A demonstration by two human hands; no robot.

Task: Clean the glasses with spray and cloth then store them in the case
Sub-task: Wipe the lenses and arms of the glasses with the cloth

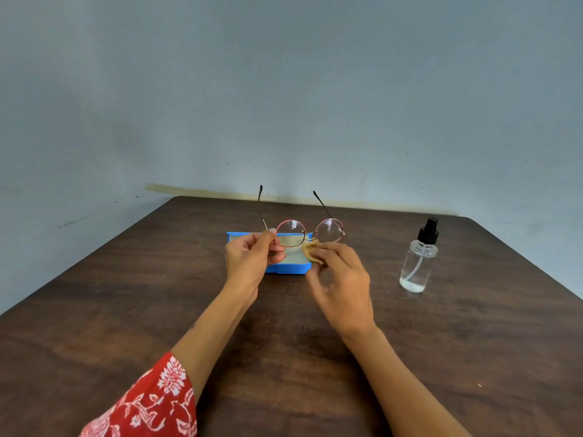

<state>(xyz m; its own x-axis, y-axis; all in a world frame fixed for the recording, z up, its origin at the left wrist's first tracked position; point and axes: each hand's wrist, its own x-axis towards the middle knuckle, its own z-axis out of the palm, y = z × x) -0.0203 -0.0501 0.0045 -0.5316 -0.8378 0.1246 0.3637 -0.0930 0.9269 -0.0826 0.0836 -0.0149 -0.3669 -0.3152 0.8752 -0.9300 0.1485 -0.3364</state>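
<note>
Left hand pinches one glasses; right hand holds one cloth.

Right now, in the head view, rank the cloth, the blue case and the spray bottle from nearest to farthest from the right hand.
1. Cloth: pinched in the right hand, by the glasses.
2. Blue case: on the table just left of that hand.
3. Spray bottle: standing apart, far right.
</note>
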